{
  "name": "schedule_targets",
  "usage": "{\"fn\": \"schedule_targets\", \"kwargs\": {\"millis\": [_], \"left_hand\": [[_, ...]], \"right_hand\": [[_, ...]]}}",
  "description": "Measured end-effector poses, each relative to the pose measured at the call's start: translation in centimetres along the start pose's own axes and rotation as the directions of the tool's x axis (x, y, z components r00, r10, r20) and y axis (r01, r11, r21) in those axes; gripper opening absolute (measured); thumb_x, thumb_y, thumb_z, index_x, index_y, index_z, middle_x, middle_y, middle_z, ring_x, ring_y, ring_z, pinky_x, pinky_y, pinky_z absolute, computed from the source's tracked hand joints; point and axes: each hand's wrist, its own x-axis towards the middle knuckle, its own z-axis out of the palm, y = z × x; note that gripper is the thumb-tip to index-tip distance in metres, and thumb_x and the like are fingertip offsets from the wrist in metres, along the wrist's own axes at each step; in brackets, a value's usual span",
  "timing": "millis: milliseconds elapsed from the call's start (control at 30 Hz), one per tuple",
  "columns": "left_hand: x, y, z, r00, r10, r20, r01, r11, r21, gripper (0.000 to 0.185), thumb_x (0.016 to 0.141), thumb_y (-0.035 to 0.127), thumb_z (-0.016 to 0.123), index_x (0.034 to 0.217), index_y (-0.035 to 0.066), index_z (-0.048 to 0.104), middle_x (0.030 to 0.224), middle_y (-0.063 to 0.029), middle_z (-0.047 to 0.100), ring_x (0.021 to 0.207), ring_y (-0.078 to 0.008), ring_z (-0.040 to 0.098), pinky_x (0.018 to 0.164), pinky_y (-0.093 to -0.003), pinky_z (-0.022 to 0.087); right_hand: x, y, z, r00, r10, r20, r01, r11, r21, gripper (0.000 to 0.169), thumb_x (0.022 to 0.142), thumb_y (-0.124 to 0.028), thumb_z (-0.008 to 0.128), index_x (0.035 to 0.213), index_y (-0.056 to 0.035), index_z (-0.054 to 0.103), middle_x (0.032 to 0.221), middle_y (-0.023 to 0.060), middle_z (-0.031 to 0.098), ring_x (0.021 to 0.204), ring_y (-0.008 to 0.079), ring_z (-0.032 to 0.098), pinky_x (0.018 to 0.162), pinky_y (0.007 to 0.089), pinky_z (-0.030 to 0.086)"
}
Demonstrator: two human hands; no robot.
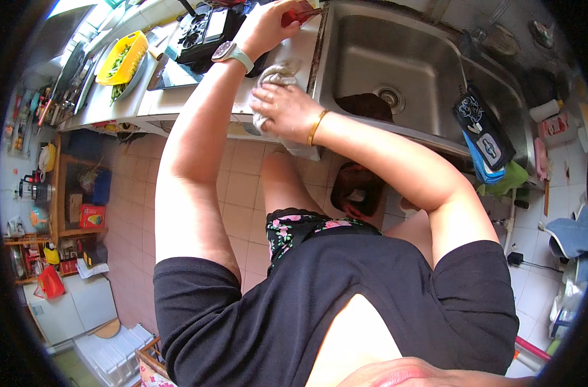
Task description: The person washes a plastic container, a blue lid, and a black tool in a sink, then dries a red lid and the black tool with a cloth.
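At the top of the view, my left hand (pixel 270 23), with a watch on its wrist, holds a small red object (pixel 298 14) near the back of the counter; my fingers hide part of it, so its kind is unclear. My right hand (pixel 291 110) lies palm down on a crumpled pale cloth (pixel 278 73), pressing it on the white countertop (pixel 154 102) near the front edge. Just right of the cloth is a stainless steel sink (pixel 390 43), with a dark brown patch or object (pixel 366 105) beside its drain.
A black device with dials (pixel 202 34) and a dark tablet-like slab (pixel 175 72) lie left of my left wrist. Beyond them stands a yellow basket (pixel 124 58) of green vegetables. Cloths (pixel 485 130) hang over the sink's right side. A dark bin (pixel 357 188) stands below.
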Motion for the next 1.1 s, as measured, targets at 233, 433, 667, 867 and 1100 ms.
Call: {"fn": "schedule_targets", "kwargs": {"millis": [233, 433, 667, 867, 1100], "left_hand": [[-0.1, -1.6, 0.1, 0.997, -0.033, -0.067, 0.028, 0.997, -0.072, 0.029, 0.077, 0.013, 0.065, 0.104, 0.004, 0.059, 0.090, -0.0162, 0.063, 0.078, -0.0270, 0.064, 0.074, -0.0327, 0.052], [1.2, -0.3, -1.8, 0.996, -0.017, -0.085, 0.022, 0.998, 0.061, 0.025, 0.077, 0.014, 0.065, 0.101, 0.007, 0.060, 0.092, -0.0151, 0.064, 0.079, -0.0274, 0.064, 0.073, -0.0338, 0.052], [2.6, 2.5, -2.8, 0.984, -0.151, -0.092, 0.132, 0.975, -0.180, 0.027, 0.068, 0.005, 0.064, 0.094, 0.003, 0.059, 0.084, -0.0157, 0.059, 0.078, -0.0304, 0.060, 0.069, -0.0376, 0.049], [1.6, 0.7, -0.5, 0.982, -0.051, -0.184, 0.042, 0.998, -0.055, 0.030, 0.074, 0.013, 0.067, 0.103, 0.006, 0.060, 0.088, -0.0136, 0.066, 0.077, -0.0258, 0.066, 0.073, -0.0336, 0.052], [2.0, 3.5, 1.0, 0.995, 0.002, -0.101, -0.012, 0.996, -0.094, 0.030, 0.074, 0.010, 0.069, 0.102, 0.006, 0.058, 0.093, -0.0130, 0.064, 0.084, -0.0278, 0.064, 0.074, -0.0334, 0.052]], "right_hand": [[3.7, 8.2, -2.9, 0.866, 0.395, 0.308, -0.384, 0.918, -0.096, 0.027, 0.086, -0.018, 0.047, 0.105, -0.0093, 0.065, 0.115, 0.0136, 0.062, 0.105, 0.0307, 0.060, 0.089, 0.0429, 0.049], [5.5, 15.0, -0.5, 0.926, 0.378, -0.011, -0.378, 0.926, 0.000, 0.033, 0.087, -0.021, 0.049, 0.116, -0.0121, 0.061, 0.112, 0.0164, 0.062, 0.103, 0.0328, 0.060, 0.091, 0.0436, 0.047], [7.6, 13.8, 2.4, 0.888, 0.444, 0.120, -0.414, 0.885, -0.214, 0.055, 0.086, -0.037, 0.049, 0.131, -0.0066, 0.047, 0.137, 0.0160, 0.045, 0.127, 0.0290, 0.042, 0.104, 0.0438, 0.036], [4.6, 4.8, -0.1, 0.905, 0.345, 0.250, -0.296, 0.931, -0.214, 0.056, 0.085, -0.040, 0.053, 0.124, -0.0001, 0.052, 0.136, 0.0186, 0.044, 0.126, 0.0300, 0.041, 0.104, 0.0411, 0.036], [-3.9, 3.5, -4.4, 0.995, 0.084, 0.050, -0.080, 0.994, -0.077, 0.020, 0.076, -0.010, 0.059, 0.093, -0.0003, 0.058, 0.098, 0.0114, 0.058, 0.097, 0.0272, 0.057, 0.083, 0.0354, 0.050]]}}
